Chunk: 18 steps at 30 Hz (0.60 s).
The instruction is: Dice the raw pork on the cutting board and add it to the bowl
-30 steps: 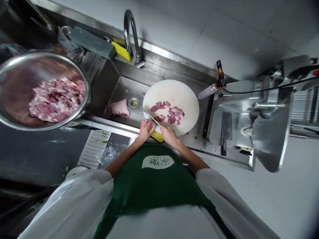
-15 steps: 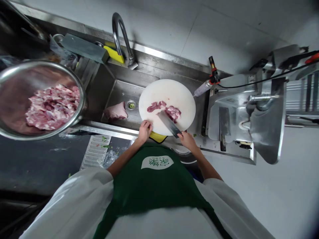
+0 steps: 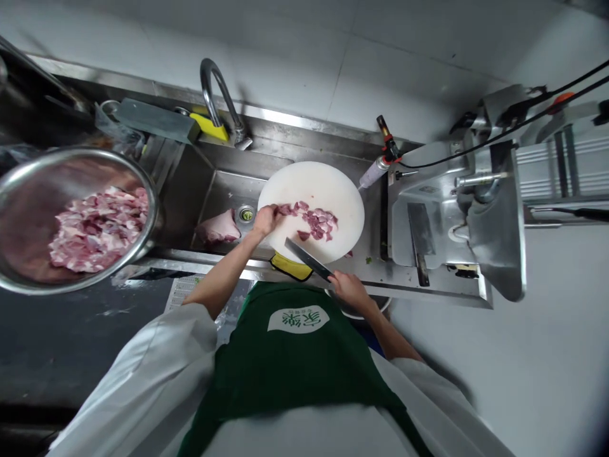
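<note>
A round white cutting board (image 3: 304, 178) lies across the sink with cut pieces of raw meat (image 3: 318, 222) on its middle. My right hand (image 3: 351, 291) is wrapped round the handle of a cleaver (image 3: 309, 259). Its blade points up and left over the board's near part, apart from most of the meat. At the board's left edge, my left hand (image 3: 266, 220) has its fingers closed on the end of a strip of raw meat (image 3: 284, 209). A larger chunk of raw meat (image 3: 221, 226) rests in the sink, left of that hand.
A steel bowl (image 3: 155, 212) of cut meat stands at left. Behind the sink (image 3: 209, 184) rise a faucet (image 3: 209, 89), a grey block (image 3: 155, 119) and a yellow sponge (image 3: 209, 127). At right are a blowtorch (image 3: 375, 170), a meat slicer (image 3: 497, 222) and another cleaver (image 3: 419, 235).
My left hand has moved from the board's near edge up and left onto the meat strip. The cleaver has drawn back from the meat toward me. The whole view has shifted slightly.
</note>
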{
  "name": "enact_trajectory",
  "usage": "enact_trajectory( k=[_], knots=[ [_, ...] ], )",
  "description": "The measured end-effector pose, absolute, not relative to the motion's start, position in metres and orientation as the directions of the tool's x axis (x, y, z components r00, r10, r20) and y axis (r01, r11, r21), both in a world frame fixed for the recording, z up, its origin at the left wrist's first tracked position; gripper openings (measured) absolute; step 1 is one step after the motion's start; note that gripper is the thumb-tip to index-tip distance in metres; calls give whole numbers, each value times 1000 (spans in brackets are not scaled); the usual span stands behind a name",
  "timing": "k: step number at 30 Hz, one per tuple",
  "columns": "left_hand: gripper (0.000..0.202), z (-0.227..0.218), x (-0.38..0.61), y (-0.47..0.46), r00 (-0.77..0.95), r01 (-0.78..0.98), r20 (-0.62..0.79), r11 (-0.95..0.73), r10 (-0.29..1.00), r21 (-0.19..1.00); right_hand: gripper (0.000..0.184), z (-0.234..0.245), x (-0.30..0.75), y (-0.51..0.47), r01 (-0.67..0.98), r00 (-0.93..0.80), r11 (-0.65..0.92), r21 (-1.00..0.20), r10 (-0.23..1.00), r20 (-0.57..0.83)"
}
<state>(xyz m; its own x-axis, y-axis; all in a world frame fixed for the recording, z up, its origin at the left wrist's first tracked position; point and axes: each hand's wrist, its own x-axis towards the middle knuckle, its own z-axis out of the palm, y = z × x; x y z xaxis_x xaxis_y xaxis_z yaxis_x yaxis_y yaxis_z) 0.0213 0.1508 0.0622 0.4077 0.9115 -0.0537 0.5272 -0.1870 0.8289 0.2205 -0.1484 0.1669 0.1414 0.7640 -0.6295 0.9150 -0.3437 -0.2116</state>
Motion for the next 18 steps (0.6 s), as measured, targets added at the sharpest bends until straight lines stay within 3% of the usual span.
enact_trajectory(
  k=[2,8,15,18],
  knots=[
    [5,72,23,164,412,493,-137,-93,901,865,37,158,216,-144,887,155,-389,-250,760,-631],
    [34,97,41,152,549,168,-195,121,813,978,38,140,238,-131,790,383,-587,-178,698,-605],
    [56,63,-19,78,355,377,-357,218,864,900,36,145,239,-129,783,402,-601,-162,687,-606],
    [55,54,-38,57,278,349,-422,319,863,882,35,162,231,-121,807,396,-572,-150,712,-580]
  ],
)
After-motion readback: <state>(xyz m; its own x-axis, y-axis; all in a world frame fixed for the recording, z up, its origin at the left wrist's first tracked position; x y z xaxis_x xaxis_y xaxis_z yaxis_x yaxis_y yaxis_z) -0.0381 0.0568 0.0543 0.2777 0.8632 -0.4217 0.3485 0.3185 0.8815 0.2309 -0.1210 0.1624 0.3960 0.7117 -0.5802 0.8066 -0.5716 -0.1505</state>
